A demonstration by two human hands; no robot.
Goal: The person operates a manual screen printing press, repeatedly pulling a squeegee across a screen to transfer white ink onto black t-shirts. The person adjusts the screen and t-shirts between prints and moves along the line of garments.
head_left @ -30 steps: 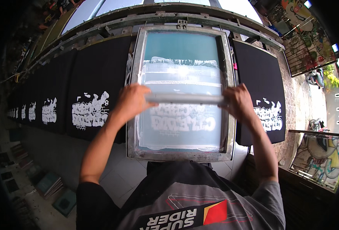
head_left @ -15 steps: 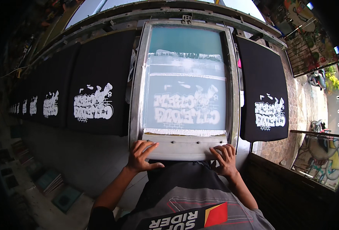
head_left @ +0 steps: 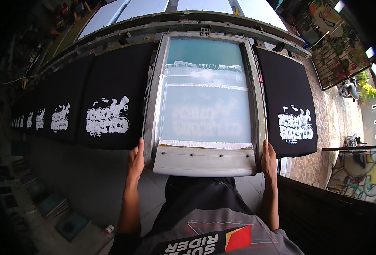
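Observation:
A silk-screen printing frame point(head_left: 155, 91) with a metal rim stands in front of me. Pale blue mesh point(head_left: 205, 114) fills it, greener at the far end, with streaks of white ink. Across its near end rests a wide grey squeegee point(head_left: 205, 161), a line of white ink along its far edge. My left hand point(head_left: 136, 161) is closed on the frame's near left side, thumb on top. On the opposite side my right hand point(head_left: 269, 161) grips the rim likewise; its fingers are partly hidden. Through the mesh a faint, blurred white print shows.
Black fabric panels with white prints lie on boards, one to the left point(head_left: 118, 72), one to the right point(head_left: 283, 80), several more farther left. A metal rail point(head_left: 171, 25) runs behind the frame. Flat screens point(head_left: 71, 225) lie on the floor at lower left.
Both hands have moved from the squeegee's ends to the frame's sides. The near end of the frame appears raised, and the print beneath looks fainter.

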